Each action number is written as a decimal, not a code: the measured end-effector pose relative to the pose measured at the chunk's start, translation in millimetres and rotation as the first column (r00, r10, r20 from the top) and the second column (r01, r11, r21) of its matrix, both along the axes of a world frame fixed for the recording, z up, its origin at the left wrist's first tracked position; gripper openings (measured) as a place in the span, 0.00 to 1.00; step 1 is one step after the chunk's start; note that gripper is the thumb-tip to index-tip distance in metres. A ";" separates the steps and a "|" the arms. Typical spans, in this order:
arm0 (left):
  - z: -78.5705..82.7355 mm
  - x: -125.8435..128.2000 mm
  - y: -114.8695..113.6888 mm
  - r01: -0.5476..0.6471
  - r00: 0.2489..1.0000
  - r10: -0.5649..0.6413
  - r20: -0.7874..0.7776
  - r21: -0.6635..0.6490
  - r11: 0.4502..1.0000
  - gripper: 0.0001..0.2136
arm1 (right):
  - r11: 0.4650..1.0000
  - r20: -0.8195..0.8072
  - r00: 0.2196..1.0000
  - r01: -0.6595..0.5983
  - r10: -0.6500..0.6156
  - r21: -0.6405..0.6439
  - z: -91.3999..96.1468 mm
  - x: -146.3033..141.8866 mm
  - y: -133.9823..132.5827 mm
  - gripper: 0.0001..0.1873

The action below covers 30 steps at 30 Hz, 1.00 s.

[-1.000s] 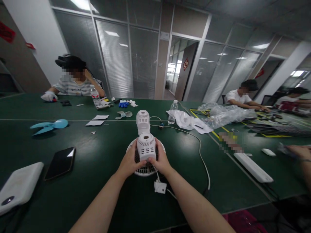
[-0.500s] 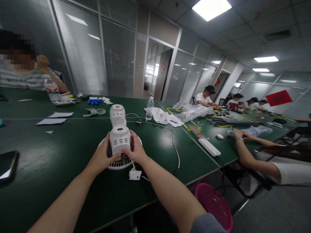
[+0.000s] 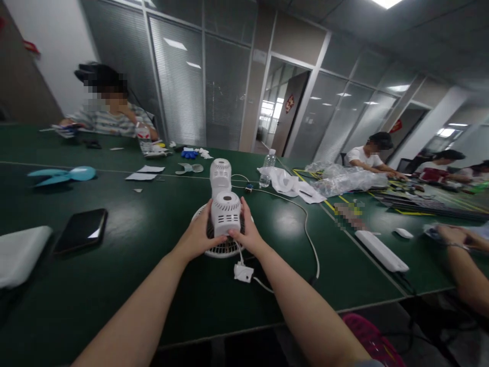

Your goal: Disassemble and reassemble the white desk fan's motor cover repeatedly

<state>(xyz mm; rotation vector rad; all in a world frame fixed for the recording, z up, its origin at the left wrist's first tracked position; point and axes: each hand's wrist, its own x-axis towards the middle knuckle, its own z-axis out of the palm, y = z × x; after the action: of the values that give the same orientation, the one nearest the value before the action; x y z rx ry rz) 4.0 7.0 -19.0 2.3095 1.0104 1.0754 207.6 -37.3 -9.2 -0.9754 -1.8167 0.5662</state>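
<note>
Both hands are closed around a white vented fan motor housing [image 3: 226, 213], my left hand [image 3: 198, 235] on its left side and my right hand [image 3: 246, 232] on its right. Both thumbs press on its near lower edge. Beneath it lies a round white fan grille [image 3: 221, 251], partly covered by the housing and hands. A second white vented housing [image 3: 220, 174] stands just behind the first; whether they are joined is hidden. A thin white cord runs from the near housing to a small white box [image 3: 243, 273] on the table.
The green table [image 3: 153, 285] holds a phone [image 3: 82, 230], blue fan blades [image 3: 63, 175], paper sheets [image 3: 145, 173] and a clear bottle [image 3: 267, 168]. A long cable [image 3: 310, 229] curves right of my hands. A white power strip [image 3: 382, 251] lies farther right. Other people sit around the table.
My view has turned left, so the scene sits farther right and the blue blades and a white object have appeared at left. My hands keep the same hold on the housing.
</note>
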 end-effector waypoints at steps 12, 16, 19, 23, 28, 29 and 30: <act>10.8 -1.0 -8.4 0.057 0.996 -0.052 0.067 -0.075 0.996 0.56 | 1.000 -0.101 0.995 -0.010 0.012 0.026 -3.9 -2.3 3.8 0.53; 13.6 -0.8 -10.6 0.083 0.994 -0.078 0.073 -0.073 0.994 0.55 | 1.000 -0.105 0.994 -0.023 0.024 0.013 -3.5 -1.9 3.3 0.53; 14.5 -0.6 -11.5 0.090 0.994 -0.085 0.068 -0.079 0.993 0.56 | 0.999 -0.095 0.994 -0.044 0.045 0.008 -3.6 -1.2 2.8 0.54; 13.7 -0.1 -11.3 0.094 0.994 -0.090 0.066 -0.070 0.993 0.56 | 0.999 -0.070 0.997 -0.033 0.034 0.012 -5.5 -0.8 3.9 0.55; 11.7 -1.3 -9.8 0.088 0.996 -0.086 0.038 -0.056 0.995 0.56 | 1.000 -0.033 0.999 0.012 -0.011 0.018 -7.8 -2.0 7.1 0.55; 11.0 -1.7 -9.1 0.081 0.996 -0.079 0.028 -0.050 0.995 0.56 | 1.000 -0.031 0.999 0.013 -0.012 0.016 -7.8 -2.4 7.2 0.55; 10.1 -2.1 -8.3 0.069 0.998 -0.068 0.018 -0.044 0.997 0.57 | 1.000 -0.033 0.999 0.013 -0.012 0.016 -7.8 -2.9 7.2 0.54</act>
<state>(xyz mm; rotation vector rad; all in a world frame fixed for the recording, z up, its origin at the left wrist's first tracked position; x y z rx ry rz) 1.9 -1.3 -8.8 2.2794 0.9327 1.0331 204.7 -30.1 -16.9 -0.9606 -1.7822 0.5558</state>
